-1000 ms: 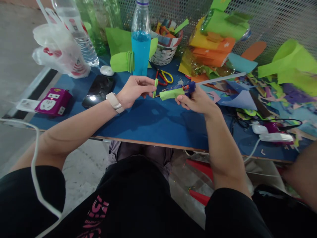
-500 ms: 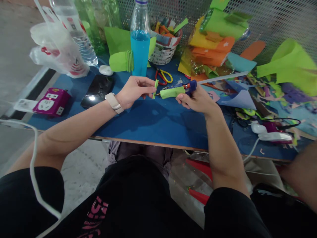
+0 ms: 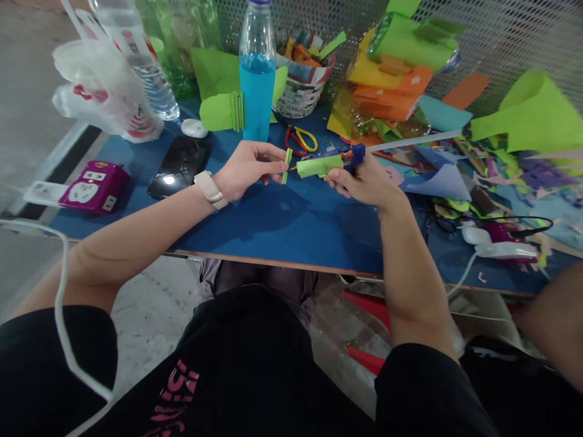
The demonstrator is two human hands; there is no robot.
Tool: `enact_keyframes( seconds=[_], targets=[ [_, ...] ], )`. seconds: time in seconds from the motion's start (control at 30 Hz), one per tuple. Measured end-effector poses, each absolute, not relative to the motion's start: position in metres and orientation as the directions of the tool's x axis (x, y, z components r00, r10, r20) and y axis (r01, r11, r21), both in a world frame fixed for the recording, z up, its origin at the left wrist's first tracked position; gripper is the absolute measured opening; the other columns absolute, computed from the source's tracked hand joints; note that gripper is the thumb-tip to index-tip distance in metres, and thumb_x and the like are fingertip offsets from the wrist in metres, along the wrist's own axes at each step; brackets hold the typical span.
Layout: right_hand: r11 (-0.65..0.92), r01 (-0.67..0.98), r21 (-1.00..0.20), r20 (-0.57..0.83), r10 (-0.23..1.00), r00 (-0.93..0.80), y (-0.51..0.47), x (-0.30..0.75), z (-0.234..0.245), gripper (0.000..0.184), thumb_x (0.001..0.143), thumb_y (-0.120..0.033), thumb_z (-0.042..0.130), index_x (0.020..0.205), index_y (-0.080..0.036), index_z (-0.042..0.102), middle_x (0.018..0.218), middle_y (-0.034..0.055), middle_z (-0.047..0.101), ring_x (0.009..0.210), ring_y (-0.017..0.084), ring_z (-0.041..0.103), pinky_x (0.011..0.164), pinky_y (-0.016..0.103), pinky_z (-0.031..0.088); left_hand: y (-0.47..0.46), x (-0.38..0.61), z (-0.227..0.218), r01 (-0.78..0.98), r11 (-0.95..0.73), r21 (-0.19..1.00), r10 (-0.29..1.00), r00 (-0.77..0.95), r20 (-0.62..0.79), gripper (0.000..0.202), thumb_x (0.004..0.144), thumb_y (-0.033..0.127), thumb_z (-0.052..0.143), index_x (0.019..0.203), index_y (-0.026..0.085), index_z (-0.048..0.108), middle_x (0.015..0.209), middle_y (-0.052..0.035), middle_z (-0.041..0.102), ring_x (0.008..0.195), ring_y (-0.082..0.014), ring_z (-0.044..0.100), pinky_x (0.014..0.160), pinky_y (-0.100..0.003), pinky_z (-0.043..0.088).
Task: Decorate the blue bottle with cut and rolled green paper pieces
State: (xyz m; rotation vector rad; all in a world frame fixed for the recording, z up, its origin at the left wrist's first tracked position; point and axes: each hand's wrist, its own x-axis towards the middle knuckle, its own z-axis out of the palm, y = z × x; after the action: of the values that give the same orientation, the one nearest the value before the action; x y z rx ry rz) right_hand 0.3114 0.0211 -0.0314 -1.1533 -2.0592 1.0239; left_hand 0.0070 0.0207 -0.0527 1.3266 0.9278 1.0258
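Observation:
My left hand (image 3: 255, 168) pinches a small, narrow light-green paper strip (image 3: 287, 165) upright between thumb and fingers. In my right hand (image 3: 357, 179) is a blue hot glue gun (image 3: 354, 158), its metal tip pointing left, close to the strip. Whether the tip touches the strip I cannot tell. A long translucent glue stick (image 3: 414, 141) sticks out of the gun's back. Along the gun's front lies a larger light-green paper piece (image 3: 319, 165), with my right thumb and fingers at its right end. The gun's handle is mostly hidden by my right hand.
Behind my hands stand a bottle of blue liquid (image 3: 257, 91), scissors (image 3: 303, 141) and a woven basket (image 3: 298, 91). To the left are a black phone (image 3: 178, 167) and a purple power adapter (image 3: 95, 187). Paper scraps (image 3: 523, 176) cover the right side, near another person's arm (image 3: 553, 321).
My right hand and the glue gun have shifted slightly to the right, along with the larger green paper piece. My left hand keeps its pinch on the strip, almost in place.

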Motion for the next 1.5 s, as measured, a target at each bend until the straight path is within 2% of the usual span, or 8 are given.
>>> enact_keyframes(
  seconds=[0.13, 0.37, 0.57, 0.7, 0.87, 1.1, 1.37, 1.5],
  targets=[
    [0.335, 0.462, -0.821, 0.099, 0.881, -0.462, 0.021, 0.312, -0.029, 0.070, 0.088, -0.095, 0.083, 0.081, -0.028, 0.061, 0.054, -0.0015, 0.057, 0.046, 0.015, 0.055, 0.043, 0.032, 0.046, 0.022, 0.006, -0.055, -0.038, -0.013, 0.999, 0.948, 0.316, 0.024, 0.024, 0.088, 0.026, 0.104, 0.098, 0.015, 0.085, 0.076, -0.0053, 0.080, 0.068, -0.0177, 0.080, 0.061, -0.027, 0.056],
    [0.331, 0.473, -0.816, 0.092, 0.883, -0.460, 0.020, 0.312, -0.026, 0.071, 0.088, -0.094, 0.082, 0.076, -0.029, 0.057, 0.051, -0.0015, 0.056, 0.045, 0.015, 0.051, 0.042, 0.033, 0.043, 0.024, 0.005, -0.056, -0.085, -0.094, 0.992, 0.932, 0.344, 0.118, 0.016, 0.086, 0.019, 0.102, 0.093, 0.015, 0.087, 0.079, -0.0054, 0.082, 0.073, -0.0151, 0.077, 0.076, -0.029, 0.064],
    [0.312, 0.455, -0.834, 0.094, 0.894, -0.439, 0.017, 0.311, -0.023, 0.063, 0.091, -0.084, 0.089, 0.082, -0.030, 0.059, 0.057, -0.0019, 0.059, 0.047, 0.016, 0.052, 0.043, 0.034, 0.043, 0.026, 0.005, -0.058, -0.097, -0.107, 0.990, 0.928, 0.347, 0.134, 0.020, 0.084, 0.013, 0.101, 0.091, 0.014, 0.083, 0.079, -0.0055, 0.081, 0.069, -0.0146, 0.075, 0.072, -0.030, 0.063],
    [0.288, 0.439, -0.851, 0.090, 0.904, -0.419, 0.016, 0.309, -0.020, 0.059, 0.090, -0.080, 0.092, 0.087, -0.030, 0.060, 0.058, -0.0031, 0.057, 0.048, 0.017, 0.053, 0.042, 0.034, 0.044, 0.028, 0.005, -0.062, -0.099, -0.116, 0.988, 0.923, 0.357, 0.144, 0.023, 0.084, 0.015, 0.102, 0.092, 0.014, 0.080, 0.079, -0.0053, 0.081, 0.068, -0.0141, 0.074, 0.070, -0.029, 0.062],
    [0.290, 0.433, -0.854, 0.098, 0.905, -0.414, 0.016, 0.308, -0.020, 0.064, 0.086, -0.087, 0.091, 0.083, -0.030, 0.062, 0.059, -0.0019, 0.058, 0.048, 0.016, 0.053, 0.042, 0.035, 0.047, 0.031, 0.005, -0.067, -0.099, -0.121, 0.988, 0.919, 0.364, 0.149, 0.029, 0.083, 0.020, 0.106, 0.095, 0.014, 0.080, 0.082, -0.0070, 0.081, 0.070, -0.0153, 0.074, 0.072, -0.032, 0.062],
    [0.304, 0.448, -0.841, 0.118, 0.910, -0.397, 0.018, 0.313, -0.022, 0.070, 0.083, -0.094, 0.087, 0.081, -0.030, 0.061, 0.062, -0.0002, 0.061, 0.049, 0.016, 0.051, 0.043, 0.035, 0.048, 0.031, 0.005, -0.069, -0.067, -0.108, 0.992, 0.923, 0.365, 0.125, 0.026, 0.083, 0.020, 0.104, 0.097, 0.014, 0.083, 0.088, -0.0084, 0.083, 0.082, -0.0195, 0.080, 0.079, -0.034, 0.064],
    [0.310, 0.495, -0.812, 0.111, 0.914, -0.389, 0.023, 0.321, -0.028, 0.069, 0.090, -0.095, 0.080, 0.086, -0.029, 0.063, 0.059, 0.0001, 0.059, 0.051, 0.017, 0.054, 0.044, 0.033, 0.047, 0.029, 0.006, -0.067, -0.029, -0.086, 0.996, 0.922, 0.377, 0.090, 0.020, 0.083, 0.016, 0.101, 0.096, 0.015, 0.086, 0.089, -0.0082, 0.084, 0.079, -0.0163, 0.076, 0.072, -0.031, 0.057],
    [0.307, 0.501, -0.809, 0.101, 0.913, -0.396, 0.019, 0.317, -0.022, 0.070, 0.092, -0.094, 0.079, 0.077, -0.028, 0.060, 0.058, -0.0001, 0.060, 0.048, 0.015, 0.051, 0.046, 0.033, 0.045, 0.028, 0.006, -0.065, -0.031, -0.074, 0.997, 0.923, 0.376, 0.080, 0.018, 0.083, 0.013, 0.100, 0.095, 0.015, 0.087, 0.089, -0.0078, 0.084, 0.078, -0.0151, 0.075, 0.070, -0.029, 0.055]
  ],
)
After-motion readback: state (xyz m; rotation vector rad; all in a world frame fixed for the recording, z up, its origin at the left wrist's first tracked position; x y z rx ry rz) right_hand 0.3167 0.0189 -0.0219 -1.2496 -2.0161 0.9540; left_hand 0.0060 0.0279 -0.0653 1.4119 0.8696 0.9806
